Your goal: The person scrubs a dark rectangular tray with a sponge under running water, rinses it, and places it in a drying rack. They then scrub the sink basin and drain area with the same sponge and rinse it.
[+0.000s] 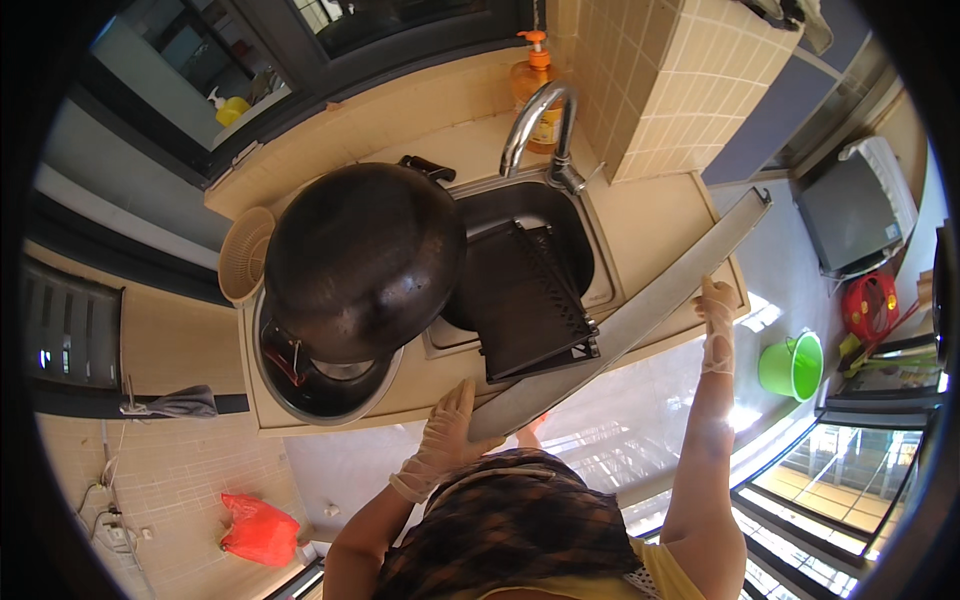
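A long flat metal panel [626, 322] slants over the counter's front edge. My left hand [448, 442], in a translucent glove, grips its lower left end. My right hand [716, 306], gloved too, is at its front edge near the upper right end; whether the fingers close on it I cannot tell. Behind the panel, dark slotted panels [529, 307] lie stacked, partly in the steel sink [600, 262]. A large dark wok [367, 255] is upside down left of the sink, its lower part over a round metal basin [334, 416].
A chrome faucet [564, 142] and an orange pump bottle [534, 86] stand behind the sink. A beige plastic basket [244, 255] is at the counter's left. On the floor are a green bucket [784, 367] at right and a red plastic bag [260, 529] at lower left. A tiled pillar [686, 90] rises back right.
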Demonstrator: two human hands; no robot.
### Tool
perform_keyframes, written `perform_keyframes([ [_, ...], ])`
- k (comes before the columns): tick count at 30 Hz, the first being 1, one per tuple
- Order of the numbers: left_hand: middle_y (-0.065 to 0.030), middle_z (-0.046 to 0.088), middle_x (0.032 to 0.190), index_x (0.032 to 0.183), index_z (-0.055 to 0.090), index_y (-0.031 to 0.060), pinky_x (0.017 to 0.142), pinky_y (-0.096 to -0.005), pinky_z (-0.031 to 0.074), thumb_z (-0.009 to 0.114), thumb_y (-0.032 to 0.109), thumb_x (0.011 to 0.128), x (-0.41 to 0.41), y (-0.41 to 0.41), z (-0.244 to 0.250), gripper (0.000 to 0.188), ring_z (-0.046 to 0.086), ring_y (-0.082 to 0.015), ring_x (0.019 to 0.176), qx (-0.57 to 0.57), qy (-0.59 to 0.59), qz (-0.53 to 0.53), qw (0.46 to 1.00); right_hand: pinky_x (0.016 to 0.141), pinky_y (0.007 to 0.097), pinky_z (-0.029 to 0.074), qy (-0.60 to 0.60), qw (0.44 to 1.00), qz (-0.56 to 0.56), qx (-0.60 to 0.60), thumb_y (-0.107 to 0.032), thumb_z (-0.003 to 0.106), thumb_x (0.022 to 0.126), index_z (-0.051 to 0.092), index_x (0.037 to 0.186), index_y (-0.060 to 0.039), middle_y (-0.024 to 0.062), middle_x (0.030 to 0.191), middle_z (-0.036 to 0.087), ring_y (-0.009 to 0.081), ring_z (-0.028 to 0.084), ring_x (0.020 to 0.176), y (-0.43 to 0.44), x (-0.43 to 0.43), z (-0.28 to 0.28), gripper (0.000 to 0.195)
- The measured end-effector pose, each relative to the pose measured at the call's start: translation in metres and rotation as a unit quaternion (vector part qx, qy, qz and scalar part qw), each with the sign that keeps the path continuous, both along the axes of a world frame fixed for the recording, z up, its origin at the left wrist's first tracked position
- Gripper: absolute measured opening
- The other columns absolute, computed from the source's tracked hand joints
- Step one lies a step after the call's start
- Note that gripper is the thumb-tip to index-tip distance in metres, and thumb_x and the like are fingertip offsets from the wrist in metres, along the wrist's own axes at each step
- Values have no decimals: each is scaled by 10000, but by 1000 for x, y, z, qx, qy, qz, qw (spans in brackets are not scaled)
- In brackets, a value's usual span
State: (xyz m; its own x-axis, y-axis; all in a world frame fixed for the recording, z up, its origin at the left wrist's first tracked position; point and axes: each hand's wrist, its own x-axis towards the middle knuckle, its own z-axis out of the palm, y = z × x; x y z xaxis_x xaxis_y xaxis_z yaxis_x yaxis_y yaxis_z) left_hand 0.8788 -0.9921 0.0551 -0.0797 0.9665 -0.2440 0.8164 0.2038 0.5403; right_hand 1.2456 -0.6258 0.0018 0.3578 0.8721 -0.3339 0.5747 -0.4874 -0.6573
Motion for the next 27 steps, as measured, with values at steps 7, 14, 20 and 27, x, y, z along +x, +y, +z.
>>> perform_keyframes([
  [7, -303, 415, 1398, 1430, 300, -81, 1077, -447, 345, 668, 457, 838, -30, -56, -13, 881, 406, -431, 1287, 28, -14, 43, 999, 510, 233, 422, 103, 985, 54, 130, -307, 544, 946, 634, 1006, -1, 103, 755, 681, 114, 536, 542, -79, -16, 45, 325],
  [14, -249, 532, 1310, 1373, 440, -11, 1014, -443, 412, 622, 370, 888, -88, -166, -11, 643, 518, -391, 1190, 89, -51, 109, 989, 559, 227, 413, 490, 843, 182, 128, -309, 604, 959, 627, 1011, -18, 48, 768, 623, 110, 537, 628, -215, -176, 61, 296],
  [20, -231, 556, 1300, 1333, 503, -1, 1009, -423, 429, 618, 380, 894, -170, -333, -35, 592, 537, -371, 1187, 94, -60, 221, 969, 878, 409, 487, 799, 464, 336, -186, -294, 668, 880, 574, 1157, -28, 66, 990, 622, 233, 581, 954, -416, -404, 111, 395],
  [27, -232, 579, 1276, 1326, 532, 17, 978, -402, 467, 644, 360, 893, -262, -507, -21, 564, 573, -354, 1169, 84, -146, 416, 894, 953, 414, 441, 815, 358, 361, -278, -174, 672, 866, 579, 1177, -87, 17, 932, 569, 206, 540, 946, -542, -578, 137, 337],
])
